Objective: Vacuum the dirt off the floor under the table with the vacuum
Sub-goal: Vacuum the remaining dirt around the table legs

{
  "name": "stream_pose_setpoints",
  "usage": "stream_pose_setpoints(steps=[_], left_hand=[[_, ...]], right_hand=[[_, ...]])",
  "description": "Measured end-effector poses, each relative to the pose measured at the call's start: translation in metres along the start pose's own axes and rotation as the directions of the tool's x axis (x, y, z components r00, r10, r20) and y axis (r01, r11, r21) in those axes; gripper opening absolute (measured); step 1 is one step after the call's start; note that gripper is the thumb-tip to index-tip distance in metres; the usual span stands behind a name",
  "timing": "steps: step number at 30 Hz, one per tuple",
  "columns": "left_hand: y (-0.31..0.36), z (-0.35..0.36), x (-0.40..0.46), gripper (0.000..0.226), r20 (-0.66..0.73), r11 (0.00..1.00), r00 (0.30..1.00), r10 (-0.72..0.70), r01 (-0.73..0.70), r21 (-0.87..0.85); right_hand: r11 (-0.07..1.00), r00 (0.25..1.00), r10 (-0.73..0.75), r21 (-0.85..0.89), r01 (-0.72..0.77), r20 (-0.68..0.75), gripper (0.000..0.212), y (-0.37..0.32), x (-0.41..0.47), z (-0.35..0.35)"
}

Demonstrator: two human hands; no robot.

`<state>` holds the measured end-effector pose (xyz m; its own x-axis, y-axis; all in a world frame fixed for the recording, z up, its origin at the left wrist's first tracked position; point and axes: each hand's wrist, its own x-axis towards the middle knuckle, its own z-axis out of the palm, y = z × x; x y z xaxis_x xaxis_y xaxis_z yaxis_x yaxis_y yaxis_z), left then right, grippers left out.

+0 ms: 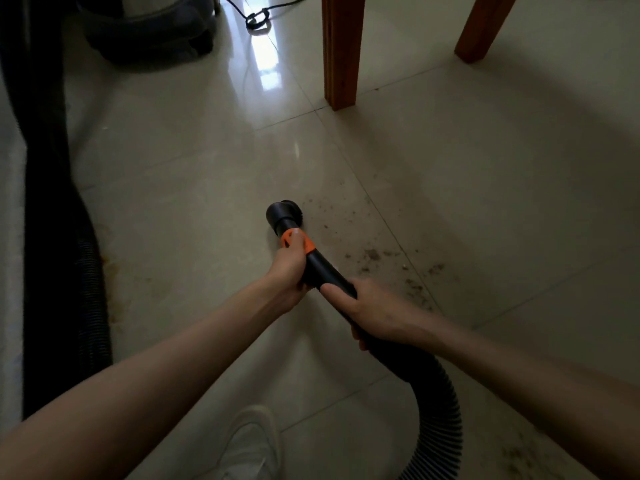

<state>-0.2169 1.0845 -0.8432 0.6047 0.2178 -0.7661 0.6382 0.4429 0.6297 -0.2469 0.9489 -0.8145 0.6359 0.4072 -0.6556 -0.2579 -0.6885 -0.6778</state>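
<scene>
While both hands, left hand [289, 271] and right hand [367, 311], grip the black plastic vacuum wand [325, 271], fingers wrapped closed, keep its round nozzle [282, 213] low. Sweep right, over the brown dirt specks [372, 254] at frame centre

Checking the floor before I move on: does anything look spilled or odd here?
Yes. Brown dirt lies scattered on the tiles right of the nozzle, and rusty stains mark the floor beside the hose.

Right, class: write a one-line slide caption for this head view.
Both hands, left hand and right hand, grip the black vacuum wand, round brush nozzle beside scattered brown dirt.
</scene>
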Motion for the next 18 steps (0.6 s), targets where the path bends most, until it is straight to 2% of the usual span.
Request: stream_pose_setpoints(steps=[13, 18], left_hand=[[0.022, 0.042, 0.011, 0.031, 0.101, 0.991, 0.995, 0.012, -0.025, 0.129], [0.022, 0.041, 0.012, 0.031, 0.08, 0.991, 0.997, 0.02, -0.03, 0.128]], right_hand=[[0.999, 0.982, -0.001, 0.054, 0.011, -0.187, 0.04, 0.007, 0.012, -0.021], [0.998, 0.989, -0.006, 0.067, 0.016, -0.15, 0.04, 0.004, 0.013, -0.024]])
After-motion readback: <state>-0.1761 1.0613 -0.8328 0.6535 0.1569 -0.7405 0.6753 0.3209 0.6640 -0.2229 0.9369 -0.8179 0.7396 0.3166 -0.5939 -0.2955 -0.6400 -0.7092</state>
